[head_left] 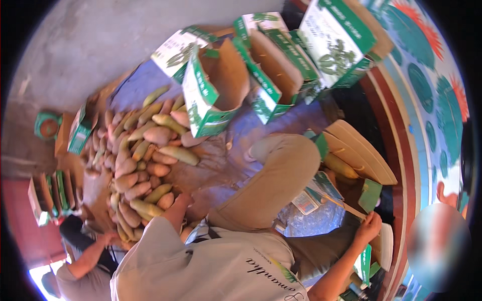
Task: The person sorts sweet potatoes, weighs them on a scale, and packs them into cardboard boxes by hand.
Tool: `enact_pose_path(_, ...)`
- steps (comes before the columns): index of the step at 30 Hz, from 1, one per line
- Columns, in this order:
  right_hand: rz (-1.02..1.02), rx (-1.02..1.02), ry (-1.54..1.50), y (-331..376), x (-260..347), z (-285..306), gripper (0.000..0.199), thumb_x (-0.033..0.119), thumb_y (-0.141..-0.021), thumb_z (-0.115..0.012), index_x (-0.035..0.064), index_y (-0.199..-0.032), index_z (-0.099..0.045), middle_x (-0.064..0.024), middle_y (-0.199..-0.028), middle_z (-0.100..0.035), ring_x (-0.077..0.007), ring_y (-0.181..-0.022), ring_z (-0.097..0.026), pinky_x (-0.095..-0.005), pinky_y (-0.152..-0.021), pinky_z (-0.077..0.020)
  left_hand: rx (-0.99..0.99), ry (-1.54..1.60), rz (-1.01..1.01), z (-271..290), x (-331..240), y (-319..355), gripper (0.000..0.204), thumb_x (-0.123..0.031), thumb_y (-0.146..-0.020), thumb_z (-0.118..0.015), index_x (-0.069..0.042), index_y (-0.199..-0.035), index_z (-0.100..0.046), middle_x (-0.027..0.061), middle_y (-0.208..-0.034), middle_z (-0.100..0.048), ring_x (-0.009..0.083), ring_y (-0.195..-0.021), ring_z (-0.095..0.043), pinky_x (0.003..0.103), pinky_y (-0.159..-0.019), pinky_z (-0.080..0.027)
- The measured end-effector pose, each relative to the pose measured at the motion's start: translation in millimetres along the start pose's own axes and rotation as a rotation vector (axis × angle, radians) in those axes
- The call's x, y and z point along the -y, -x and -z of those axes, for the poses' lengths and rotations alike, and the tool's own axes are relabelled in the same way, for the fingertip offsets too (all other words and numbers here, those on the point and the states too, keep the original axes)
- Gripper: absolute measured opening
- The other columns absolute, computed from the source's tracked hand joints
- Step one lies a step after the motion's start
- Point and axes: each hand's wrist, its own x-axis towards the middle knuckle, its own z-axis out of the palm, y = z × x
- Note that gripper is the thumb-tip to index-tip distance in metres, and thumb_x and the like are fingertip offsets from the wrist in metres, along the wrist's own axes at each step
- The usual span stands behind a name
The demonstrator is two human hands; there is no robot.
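A broad heap of long, plump vegetables (pixel 135 173), some yellow-green and some reddish-brown, covers the floor to the left. My left hand (pixel 184 199) is low at the near right edge of this heap; its fingers are too unclear to show whether it holds anything. On the right, my right hand (pixel 370 226) has its fingers closed at the edge of an open cardboard carton (pixel 359 146) beside my leg. A yellow, elongated vegetable (pixel 341 165) lies inside this carton. What my right fingers grip, if anything, is hidden.
Several open green-and-white cartons (pixel 216 85) stand at the far side. A small green scale (pixel 48 125) and more cartons (pixel 50 195) are at left. Another person (pixel 83 268) works at lower left. A patterned wall (pixel 427 90) bounds the right, and blue plastic sheeting (pixel 301 220) lies by my legs.
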Motion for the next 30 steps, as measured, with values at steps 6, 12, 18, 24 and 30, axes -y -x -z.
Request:
enact_pose_path(6,0.072,0.006,-0.052,-3.7,13.2,-11.3,0.022,0.018,-0.095,-0.050,0.0003,-0.085,-0.058,-0.0147,-0.078,-0.058,-0.0335,-0.076,-0.055,-0.0430,-0.067,-0.0432,-0.170,-0.013,0.175,30.0,7.9,36.1,0.051,-0.029,-0.083,-0.058,-0.019,-0.132,-0.050,0.0102,-0.143,-0.040,0.0295,-0.132,-0.038,0.049,-0.103,-0.036)
enact_pose_path(12,0.037,0.032,-0.009,0.0,0.0,-5.9,0.026,0.021,-0.096,-0.048,0.0001,-0.086,-0.058,-0.0145,-0.079,-0.059,-0.0327,-0.076,-0.056,-0.0423,-0.068,-0.0434,-0.155,-0.065,0.212,62.6,10.7,66.5,0.056,-0.025,-0.084,-0.060,-0.017,-0.136,-0.043,0.0055,-0.143,-0.038,0.0264,-0.136,-0.032,0.050,-0.105,-0.031)
enact_pose_path(18,0.031,0.048,-0.045,-2.0,4.7,-9.3,0.026,0.020,-0.096,-0.047,-0.0002,-0.085,-0.059,-0.0148,-0.079,-0.059,-0.0327,-0.076,-0.056,-0.0420,-0.069,-0.0434,-0.018,0.061,0.375,45.8,66.7,67.0,0.064,-0.024,-0.081,-0.065,-0.022,-0.139,-0.038,0.0101,-0.140,-0.039,0.0308,-0.133,-0.037,0.052,-0.101,-0.036)
enact_pose_path(24,0.065,0.031,-0.048,-2.7,4.7,-9.3,0.022,0.016,-0.095,-0.049,-0.0017,-0.083,-0.057,-0.0157,-0.078,-0.057,-0.0350,-0.074,-0.054,-0.0433,-0.066,-0.0422,-0.067,0.008,0.361,41.2,61.4,76.4,0.058,-0.020,-0.081,-0.066,-0.021,-0.133,-0.041,0.0108,-0.139,-0.041,0.0314,-0.129,-0.042,0.051,-0.098,-0.039)
enact_pose_path(30,0.049,0.037,-0.035,-5.7,21.6,-8.3,0.023,0.017,-0.095,-0.048,0.0005,-0.083,-0.058,-0.0134,-0.078,-0.059,-0.0317,-0.076,-0.056,-0.0412,-0.069,-0.0439,-0.212,0.008,0.346,14.7,94.6,23.1,0.037,-0.021,-0.090,-0.054,-0.017,-0.127,-0.047,0.0057,-0.129,-0.053,0.0241,-0.127,-0.045,0.047,-0.096,-0.041)
